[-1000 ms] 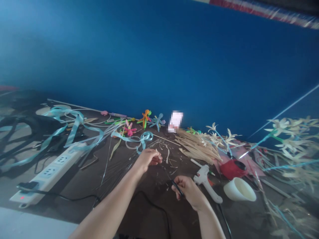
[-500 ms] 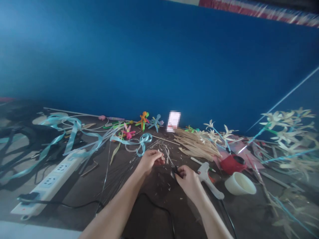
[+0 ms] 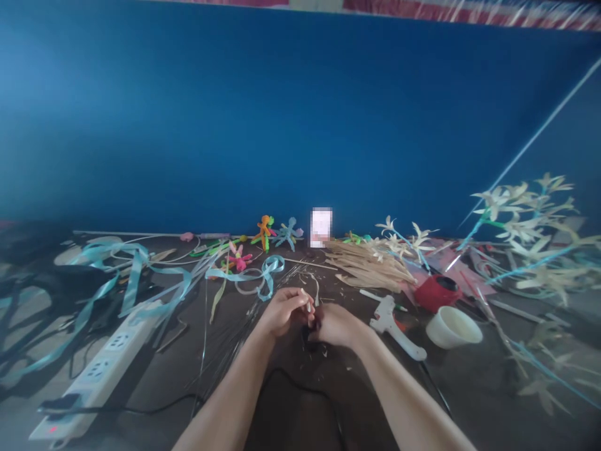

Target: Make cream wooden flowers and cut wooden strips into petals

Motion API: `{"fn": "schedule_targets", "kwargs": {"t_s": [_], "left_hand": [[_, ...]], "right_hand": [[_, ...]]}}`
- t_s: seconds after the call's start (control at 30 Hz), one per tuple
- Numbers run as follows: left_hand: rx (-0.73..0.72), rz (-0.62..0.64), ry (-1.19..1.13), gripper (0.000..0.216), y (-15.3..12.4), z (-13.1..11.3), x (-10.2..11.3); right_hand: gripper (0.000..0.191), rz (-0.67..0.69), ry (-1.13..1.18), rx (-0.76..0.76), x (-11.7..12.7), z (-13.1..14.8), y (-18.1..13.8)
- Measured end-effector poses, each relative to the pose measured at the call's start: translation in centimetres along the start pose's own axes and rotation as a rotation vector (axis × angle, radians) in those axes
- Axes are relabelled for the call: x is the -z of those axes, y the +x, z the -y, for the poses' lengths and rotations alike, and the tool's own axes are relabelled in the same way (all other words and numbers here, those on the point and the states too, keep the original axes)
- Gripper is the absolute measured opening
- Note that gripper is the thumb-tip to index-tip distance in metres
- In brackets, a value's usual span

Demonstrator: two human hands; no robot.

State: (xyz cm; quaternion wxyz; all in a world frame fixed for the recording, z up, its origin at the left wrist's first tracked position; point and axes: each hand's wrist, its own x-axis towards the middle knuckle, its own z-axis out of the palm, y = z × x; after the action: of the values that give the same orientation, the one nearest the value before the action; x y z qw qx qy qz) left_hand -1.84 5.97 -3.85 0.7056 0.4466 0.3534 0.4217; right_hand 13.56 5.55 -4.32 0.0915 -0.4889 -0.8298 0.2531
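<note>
My left hand (image 3: 284, 311) is closed in a pinch on a small pale sliver, low over the dark table (image 3: 263, 388). My right hand (image 3: 337, 326) is closed round a small black tool, probably scissors (image 3: 313, 327), and it touches the left hand at the fingertips. Thin dark wires (image 3: 225, 341) lie in a bundle just left of my left wrist. Pale scraps are scattered on the table around both hands.
A white glue gun (image 3: 392, 321), a white cup (image 3: 453, 327) and a red object (image 3: 436, 292) lie to the right. Pale leaf strips (image 3: 370, 266) and pale flowers (image 3: 526, 213) fill the back right. Light blue ribbon (image 3: 136, 275) and a power strip (image 3: 101, 366) lie left; a black cable (image 3: 300, 388) runs near.
My right hand has moved up and left with the black tool until it meets my left hand. The view has tilted up a little.
</note>
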Motion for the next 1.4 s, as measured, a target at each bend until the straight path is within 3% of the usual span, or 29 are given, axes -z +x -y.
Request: {"fn": "schedule_targets", "kwargs": {"t_s": [0.03,0.13,0.27,0.37,0.6,0.8,1.07,1.4], "left_hand": [[0.011,-0.001,0.020,0.015,0.0,0.1,0.0],[0.028,0.001,0.092,0.015,0.2,0.5,-0.2],[0.030,0.012,0.226,0.011,0.6,1.3,-0.6],[0.044,-0.024,0.313,0.012,0.9,1.7,-0.7],[0.035,-0.037,0.432,0.010,1.5,2.1,-0.4],[0.051,-0.119,0.399,0.021,1.3,1.9,-0.8],[0.031,-0.156,0.350,0.025,1.3,2.2,-1.5],[-0.083,-0.242,0.463,0.017,1.5,2.6,-1.0]], "right_hand": [[0.009,-0.034,0.099,0.022,0.6,-0.5,0.2],[0.016,-0.303,0.427,-0.029,1.7,-1.3,0.4],[0.023,-0.316,0.739,0.018,1.4,-0.6,0.2],[0.015,-0.347,0.792,0.029,0.6,-0.3,0.3],[0.020,-0.418,1.004,-0.175,-0.6,-2.5,1.0],[0.025,-0.451,1.148,-0.153,-0.1,-2.9,0.7],[0.020,-0.525,1.127,-0.101,-0.1,-2.2,0.9],[0.023,-0.401,1.185,-0.078,-0.5,-2.9,0.9]]}}
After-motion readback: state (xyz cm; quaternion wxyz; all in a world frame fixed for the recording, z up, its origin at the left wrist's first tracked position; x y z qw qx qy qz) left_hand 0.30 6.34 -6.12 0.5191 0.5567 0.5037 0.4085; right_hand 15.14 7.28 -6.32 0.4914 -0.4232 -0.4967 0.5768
